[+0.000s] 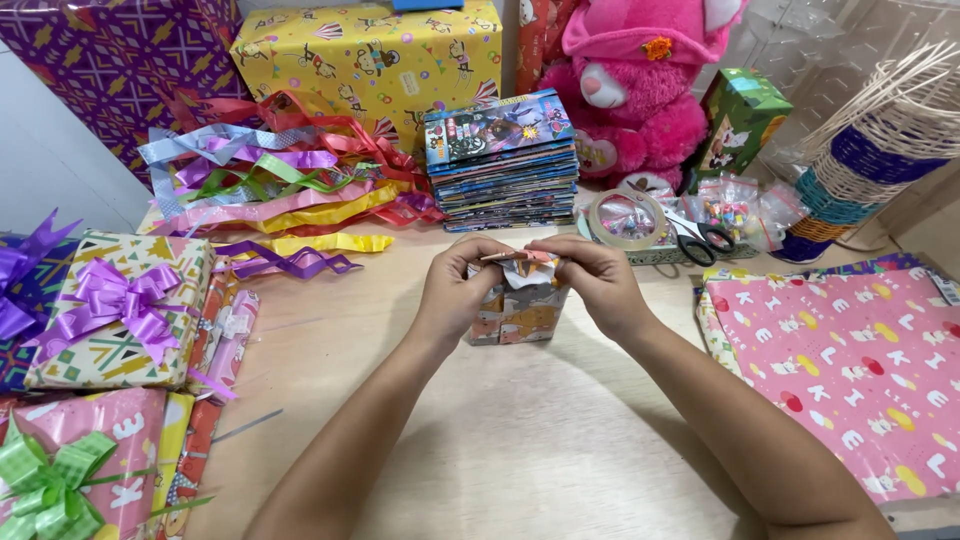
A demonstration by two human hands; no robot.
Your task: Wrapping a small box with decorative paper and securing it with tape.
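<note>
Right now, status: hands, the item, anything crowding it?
Left hand and right hand both pinching folded paper atop small wrapped box. Box upright on wooden table. Tape roll, scissors lie behind, apart.

A pink plush bear (640, 90) sits at twelve o'clock on the tabletop (520, 440), beside a stack of flat colourful packs (503, 160). Loose ribbons (280, 190) sprawl at ten o'clock. A tape roll (625, 218) and scissors (700, 240) lie at one o'clock, pink wrapping paper (860, 370) at three, bow-topped gifts (110, 310) at nine.
</note>
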